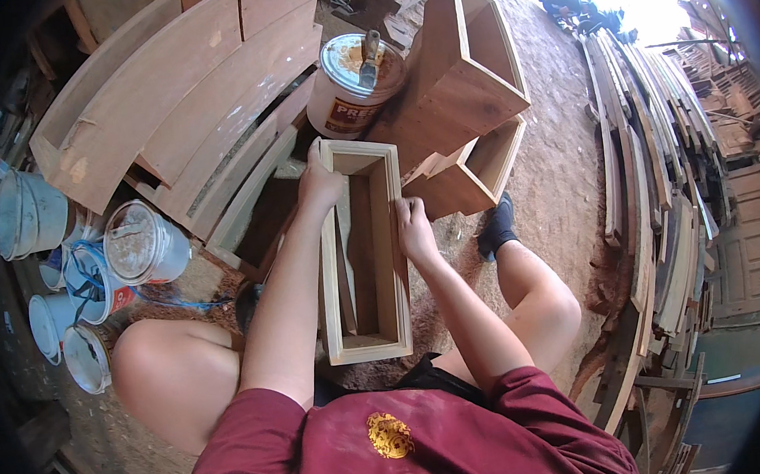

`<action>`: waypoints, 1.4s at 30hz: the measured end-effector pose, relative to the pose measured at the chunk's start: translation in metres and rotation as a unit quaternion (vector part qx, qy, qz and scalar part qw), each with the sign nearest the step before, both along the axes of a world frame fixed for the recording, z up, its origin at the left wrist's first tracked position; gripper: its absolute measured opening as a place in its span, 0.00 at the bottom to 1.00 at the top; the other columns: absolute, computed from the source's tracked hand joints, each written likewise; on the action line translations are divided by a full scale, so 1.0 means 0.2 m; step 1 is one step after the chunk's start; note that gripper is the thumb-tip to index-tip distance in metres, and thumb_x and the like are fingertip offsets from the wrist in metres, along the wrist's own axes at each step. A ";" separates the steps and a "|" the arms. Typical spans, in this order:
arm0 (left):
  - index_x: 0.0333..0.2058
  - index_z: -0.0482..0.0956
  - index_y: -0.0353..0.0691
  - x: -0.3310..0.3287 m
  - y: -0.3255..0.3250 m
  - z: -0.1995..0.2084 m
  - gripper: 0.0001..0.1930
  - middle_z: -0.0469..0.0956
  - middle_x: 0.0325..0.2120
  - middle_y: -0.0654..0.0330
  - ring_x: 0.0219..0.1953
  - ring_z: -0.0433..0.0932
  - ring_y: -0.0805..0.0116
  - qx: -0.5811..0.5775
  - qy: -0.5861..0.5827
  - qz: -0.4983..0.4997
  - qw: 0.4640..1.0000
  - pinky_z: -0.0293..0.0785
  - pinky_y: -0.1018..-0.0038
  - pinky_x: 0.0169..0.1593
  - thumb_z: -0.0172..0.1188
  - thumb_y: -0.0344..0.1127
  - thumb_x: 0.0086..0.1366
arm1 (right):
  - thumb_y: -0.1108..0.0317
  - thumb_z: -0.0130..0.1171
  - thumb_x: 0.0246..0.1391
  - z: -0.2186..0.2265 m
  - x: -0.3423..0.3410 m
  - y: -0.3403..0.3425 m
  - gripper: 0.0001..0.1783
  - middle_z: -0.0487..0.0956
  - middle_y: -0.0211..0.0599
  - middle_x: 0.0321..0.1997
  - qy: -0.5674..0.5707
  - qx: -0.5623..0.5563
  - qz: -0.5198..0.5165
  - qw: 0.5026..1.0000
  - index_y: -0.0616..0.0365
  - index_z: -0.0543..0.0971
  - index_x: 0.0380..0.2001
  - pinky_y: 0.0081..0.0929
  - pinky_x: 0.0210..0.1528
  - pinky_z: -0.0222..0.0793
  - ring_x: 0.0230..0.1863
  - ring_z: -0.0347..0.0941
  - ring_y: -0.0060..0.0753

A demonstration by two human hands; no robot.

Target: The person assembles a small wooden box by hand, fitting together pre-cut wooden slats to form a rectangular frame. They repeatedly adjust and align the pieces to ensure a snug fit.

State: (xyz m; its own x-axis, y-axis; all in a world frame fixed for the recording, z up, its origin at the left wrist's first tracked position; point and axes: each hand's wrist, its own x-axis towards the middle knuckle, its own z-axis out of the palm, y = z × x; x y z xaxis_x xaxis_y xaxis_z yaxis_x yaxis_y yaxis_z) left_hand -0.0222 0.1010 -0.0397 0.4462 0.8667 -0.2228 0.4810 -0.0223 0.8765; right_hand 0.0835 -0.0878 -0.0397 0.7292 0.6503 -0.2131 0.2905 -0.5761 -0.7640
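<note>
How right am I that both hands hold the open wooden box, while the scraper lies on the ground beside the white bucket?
Not quite: the head view shows the scraper on top of the white bucket. The left hand and right hand do hold the open wooden box.

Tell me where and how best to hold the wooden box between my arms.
Probably grip the wooden box by its long side walls, from left and right: it is narrow, with exposed rims; the left hand and right hand hold there now.
</note>
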 end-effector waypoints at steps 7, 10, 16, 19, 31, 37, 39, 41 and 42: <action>0.72 0.50 0.50 0.00 0.02 -0.05 0.43 0.72 0.59 0.42 0.61 0.73 0.47 0.023 -0.013 0.019 0.999 0.68 0.60 0.64 0.54 0.27 0.57 | 0.47 0.42 0.70 0.01 0.00 0.05 0.27 0.76 0.69 0.52 -0.009 0.017 -0.002 1.000 0.64 0.65 0.53 0.52 0.57 0.65 0.56 0.71 0.70; 0.72 0.50 0.49 0.02 -0.01 -0.02 0.43 0.72 0.59 0.42 0.61 0.73 0.47 0.016 -0.003 0.005 1.000 0.68 0.60 0.63 0.54 0.28 0.57 | 0.47 0.42 0.70 0.05 0.13 0.21 0.28 0.76 0.69 0.52 -0.011 0.026 -0.018 0.999 0.66 0.67 0.53 0.50 0.58 0.65 0.57 0.70 0.69; 0.72 0.51 0.48 0.01 0.01 -0.04 0.42 0.73 0.58 0.41 0.60 0.73 0.46 0.023 0.005 0.015 1.000 0.68 0.59 0.63 0.54 0.29 0.57 | 0.47 0.43 0.70 0.00 0.15 0.23 0.30 0.77 0.66 0.53 0.007 0.043 -0.005 0.999 0.68 0.69 0.54 0.45 0.61 0.64 0.59 0.70 0.66; 0.71 0.52 0.46 -0.03 0.04 -0.07 0.41 0.73 0.57 0.40 0.59 0.74 0.46 0.010 0.022 0.030 0.999 0.69 0.59 0.62 0.54 0.30 0.57 | 0.47 0.42 0.70 -0.01 0.03 0.13 0.31 0.77 0.65 0.53 0.034 0.050 0.003 0.998 0.69 0.69 0.55 0.44 0.61 0.63 0.60 0.71 0.64; 0.71 0.53 0.43 0.01 0.01 -0.02 0.42 0.74 0.57 0.40 0.59 0.74 0.46 0.014 0.015 0.011 1.000 0.69 0.60 0.63 0.55 0.31 0.56 | 0.46 0.37 0.71 -0.04 0.33 0.42 0.33 0.78 0.66 0.47 -0.036 0.082 0.030 0.996 0.73 0.71 0.52 0.46 0.58 0.64 0.55 0.73 0.64; 0.71 0.53 0.43 -0.03 0.01 0.00 0.42 0.72 0.58 0.40 0.60 0.73 0.47 0.001 0.019 0.018 1.000 0.68 0.60 0.64 0.56 0.31 0.56 | 0.47 0.38 0.71 -0.06 0.14 0.20 0.32 0.77 0.67 0.50 -0.003 0.035 0.026 0.999 0.69 0.71 0.54 0.46 0.59 0.65 0.57 0.73 0.64; 0.71 0.53 0.42 -0.02 0.01 0.01 0.42 0.72 0.59 0.40 0.61 0.73 0.47 0.000 0.018 0.016 1.000 0.68 0.60 0.64 0.56 0.31 0.56 | 0.46 0.38 0.70 -0.04 0.15 0.20 0.33 0.77 0.67 0.52 -0.029 0.022 0.017 0.999 0.69 0.71 0.55 0.47 0.59 0.65 0.58 0.72 0.65; 0.71 0.53 0.42 -0.01 0.01 0.00 0.42 0.72 0.59 0.41 0.61 0.73 0.47 0.000 0.009 0.013 1.000 0.67 0.60 0.64 0.56 0.31 0.56 | 0.45 0.38 0.70 -0.03 0.23 0.28 0.34 0.77 0.68 0.52 -0.045 0.017 0.023 0.999 0.70 0.71 0.55 0.47 0.59 0.65 0.58 0.72 0.66; 0.71 0.53 0.42 -0.01 0.01 0.00 0.42 0.72 0.59 0.41 0.61 0.72 0.47 0.002 0.006 0.011 1.000 0.67 0.60 0.64 0.56 0.31 0.56 | 0.45 0.38 0.70 -0.02 0.25 0.34 0.34 0.77 0.68 0.52 -0.051 0.016 0.025 0.998 0.70 0.71 0.55 0.47 0.59 0.65 0.58 0.72 0.66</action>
State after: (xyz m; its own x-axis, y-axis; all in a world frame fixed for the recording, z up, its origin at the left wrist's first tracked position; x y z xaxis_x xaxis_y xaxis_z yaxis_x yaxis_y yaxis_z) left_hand -0.0232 0.1039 -0.0400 0.4246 0.8770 -0.2249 0.4921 -0.0150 0.8704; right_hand 0.1344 -0.0191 -0.0428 0.7124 0.6918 -0.1181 0.3957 -0.5349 -0.7465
